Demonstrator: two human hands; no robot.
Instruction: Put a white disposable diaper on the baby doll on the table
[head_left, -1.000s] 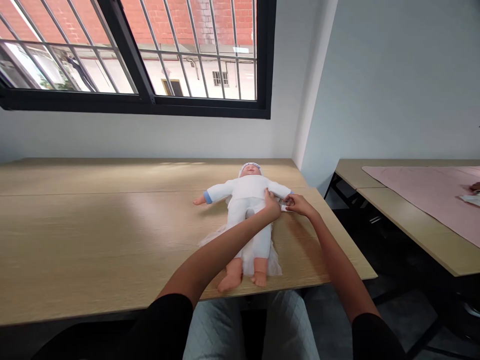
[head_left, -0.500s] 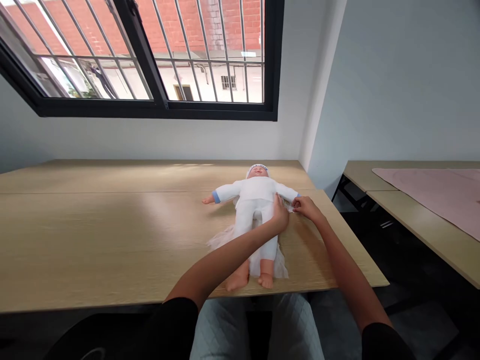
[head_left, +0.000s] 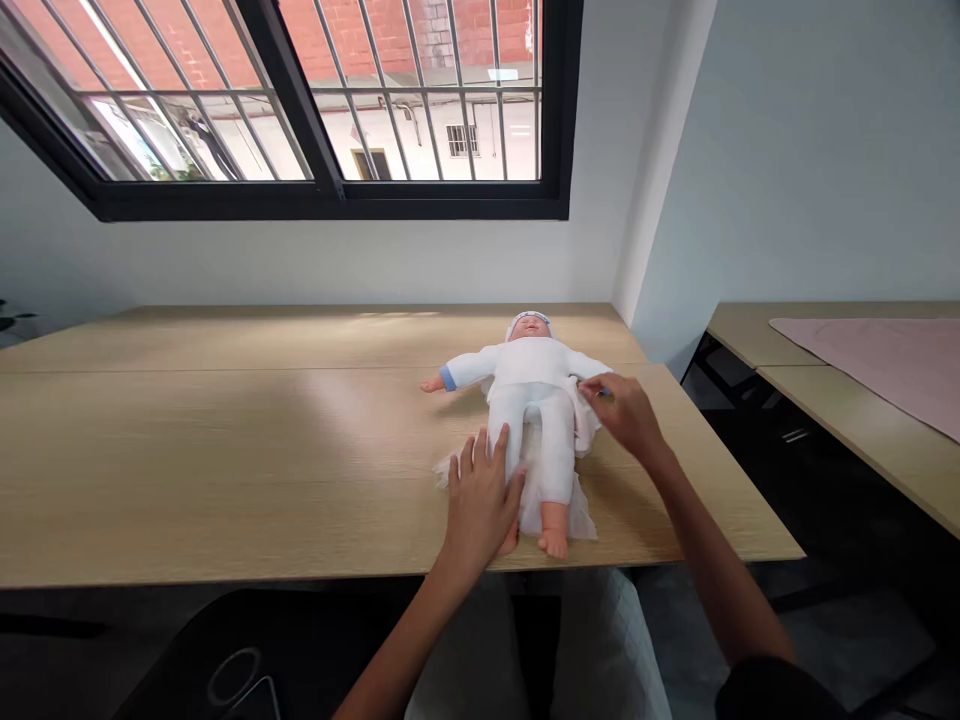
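Observation:
A baby doll (head_left: 531, 362) in white clothes with blue cuffs and a white cap lies on its back, feet toward me. Thin white fabric (head_left: 583, 515) is spread beneath its legs and shows on both sides. My left hand (head_left: 482, 500), fingers spread, is over the doll's leg at the left and hides part of it. Beside the doll's waist at the right, my right hand (head_left: 619, 410) has its fingers pinched together at the edge of the fabric, near the doll's cuff; what lies between the fingertips is too small to make out.
The doll is near the front edge of a wooden table (head_left: 225, 450). A second table (head_left: 855, 400) at the right bears a pink cloth (head_left: 885, 365). Behind is a wall with a barred window (head_left: 450, 200). A black seat (head_left: 315, 640) is below at the left.
My left hand has moved from the doll's right-side hip to the leg at the left, and its fingers have spread. More fabric shows beside the doll's hip. The view has shifted slightly.

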